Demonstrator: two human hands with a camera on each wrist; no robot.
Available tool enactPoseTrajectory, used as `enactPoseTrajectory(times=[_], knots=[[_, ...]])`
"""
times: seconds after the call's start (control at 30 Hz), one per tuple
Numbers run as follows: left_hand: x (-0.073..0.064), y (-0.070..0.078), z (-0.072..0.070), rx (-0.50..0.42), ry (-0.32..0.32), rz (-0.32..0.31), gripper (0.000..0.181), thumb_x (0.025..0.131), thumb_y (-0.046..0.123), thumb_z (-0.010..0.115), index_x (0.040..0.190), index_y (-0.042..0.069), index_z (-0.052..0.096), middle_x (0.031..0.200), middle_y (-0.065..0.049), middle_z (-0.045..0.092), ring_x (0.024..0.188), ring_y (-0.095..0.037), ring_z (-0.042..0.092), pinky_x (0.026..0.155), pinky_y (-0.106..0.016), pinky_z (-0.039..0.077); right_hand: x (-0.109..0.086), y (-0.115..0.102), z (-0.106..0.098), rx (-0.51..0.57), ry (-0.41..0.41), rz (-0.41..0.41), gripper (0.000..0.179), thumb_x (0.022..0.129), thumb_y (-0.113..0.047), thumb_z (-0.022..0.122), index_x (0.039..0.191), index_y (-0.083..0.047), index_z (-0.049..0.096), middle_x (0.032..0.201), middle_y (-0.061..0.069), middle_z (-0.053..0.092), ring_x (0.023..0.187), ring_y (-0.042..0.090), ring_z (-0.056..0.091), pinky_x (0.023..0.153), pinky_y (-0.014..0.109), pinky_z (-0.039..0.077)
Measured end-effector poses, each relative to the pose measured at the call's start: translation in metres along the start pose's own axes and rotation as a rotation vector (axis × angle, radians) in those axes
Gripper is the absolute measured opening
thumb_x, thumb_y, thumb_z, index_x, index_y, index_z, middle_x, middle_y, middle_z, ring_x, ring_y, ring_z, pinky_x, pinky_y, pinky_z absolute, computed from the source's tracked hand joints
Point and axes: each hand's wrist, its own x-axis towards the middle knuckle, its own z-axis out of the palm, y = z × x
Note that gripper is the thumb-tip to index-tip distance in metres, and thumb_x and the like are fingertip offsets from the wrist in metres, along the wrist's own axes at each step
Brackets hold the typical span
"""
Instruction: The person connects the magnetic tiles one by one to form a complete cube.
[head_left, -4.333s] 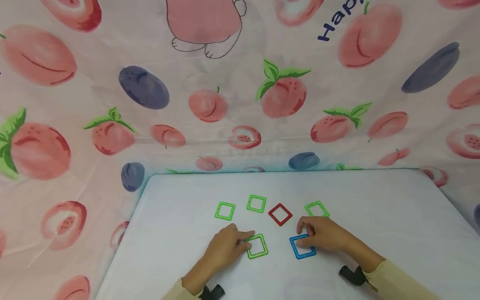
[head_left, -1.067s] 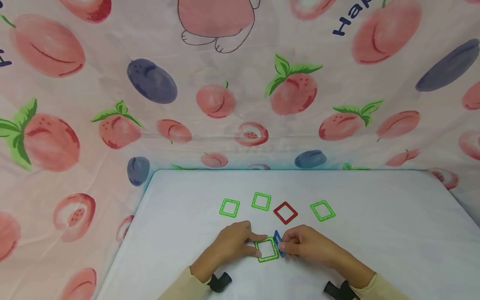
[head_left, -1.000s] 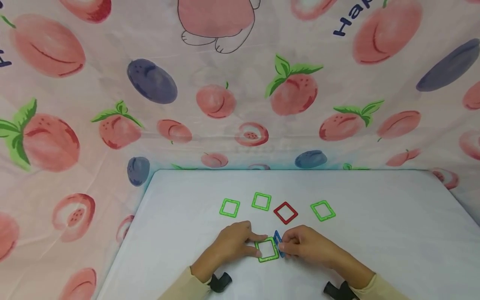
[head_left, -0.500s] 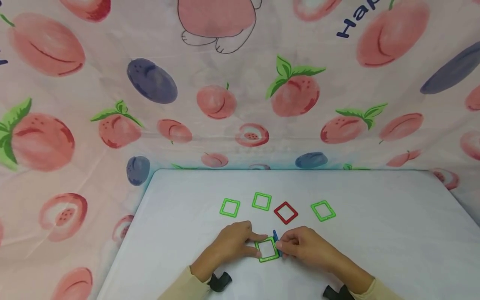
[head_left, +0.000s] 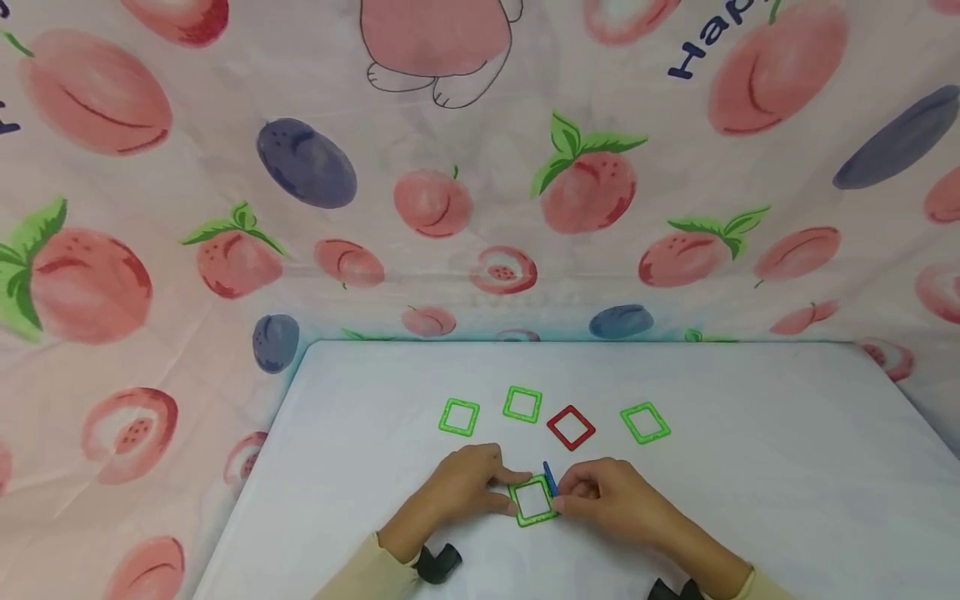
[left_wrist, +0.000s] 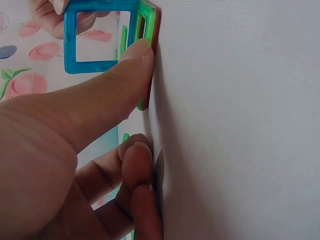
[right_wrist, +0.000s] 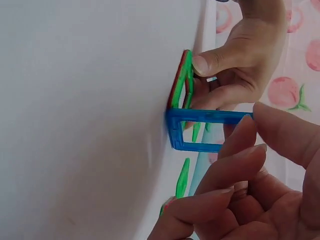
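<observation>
In the head view my left hand (head_left: 465,483) holds a green square magnetic tile frame (head_left: 538,520) flat on the table by its left side, between thumb and forefinger. A red layer shows under that tile in both wrist views. My right hand (head_left: 618,500) pinches a blue square magnetic tile frame (head_left: 550,477) between thumb and fingertips. The blue tile (right_wrist: 200,115) stands on edge, its lower side right at the green tile's right edge. From the left wrist, the blue tile's open square (left_wrist: 70,40) is seen face-on, and my left thumb presses the green tile (left_wrist: 151,25).
Behind my hands lie two green tile frames (head_left: 443,414), a red tile frame (head_left: 559,416) turned like a diamond, and another green frame (head_left: 636,408) farther right. The white table (head_left: 360,400) ends at a fruit-printed cloth (head_left: 352,308) at the back and left.
The blue tile, flat on the table at first, now stands upright against the green tile. Over the last second my right hand tips it further toward the left; my left hand stays put.
</observation>
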Motion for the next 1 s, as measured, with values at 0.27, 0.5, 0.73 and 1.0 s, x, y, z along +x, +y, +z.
enactPoseTrajectory(times=[0.27, 0.5, 0.73, 1.0], knots=[[0.000, 0.002, 0.000, -0.023, 0.033, -0.001, 0.038, 0.079, 0.030, 0.088, 0.116, 0.032, 0.077, 0.074, 0.011, 0.051, 0.061, -0.004, 0.036, 0.055, -0.020, 0.030, 0.000, 0.003, -0.006, -0.043, 0.033, -0.021, 0.014, 0.096, -0.028, 0.070, 0.101, -0.015, 0.074, 0.077, -0.008, 0.063, 0.072, 0.004, 0.055, 0.067, 0.023, 0.045], [-0.001, -0.004, 0.000, -0.133, 0.036, -0.014, 0.032, 0.084, 0.030, 0.085, 0.115, 0.028, 0.079, 0.073, 0.013, 0.053, 0.063, -0.003, 0.041, 0.057, -0.020, 0.033, 0.002, 0.005, -0.008, -0.025, 0.037, -0.015, 0.017, 0.100, -0.029, 0.066, 0.106, -0.013, 0.071, 0.076, -0.004, 0.061, 0.067, 0.006, 0.052, 0.063, 0.024, 0.044], [-0.001, -0.010, -0.002, -0.304, 0.030, -0.045, 0.037, 0.097, 0.043, 0.069, 0.129, 0.027, 0.072, 0.090, 0.014, 0.065, 0.081, -0.002, 0.055, 0.076, -0.024, 0.046, 0.005, 0.011, -0.010, 0.025, -0.016, -0.016, 0.021, 0.103, -0.029, 0.062, 0.112, -0.011, 0.068, 0.083, 0.002, 0.065, 0.069, 0.010, 0.055, 0.063, 0.025, 0.047], [0.000, -0.002, -0.005, -0.461, 0.007, -0.042, 0.035, 0.105, 0.041, 0.056, 0.135, 0.028, 0.067, 0.106, 0.009, 0.072, 0.093, -0.003, 0.062, 0.089, -0.029, 0.049, 0.012, 0.012, -0.013, 0.004, -0.033, -0.050, 0.022, 0.104, -0.032, 0.061, 0.114, -0.015, 0.070, 0.082, 0.001, 0.063, 0.071, 0.010, 0.055, 0.064, 0.025, 0.047]])
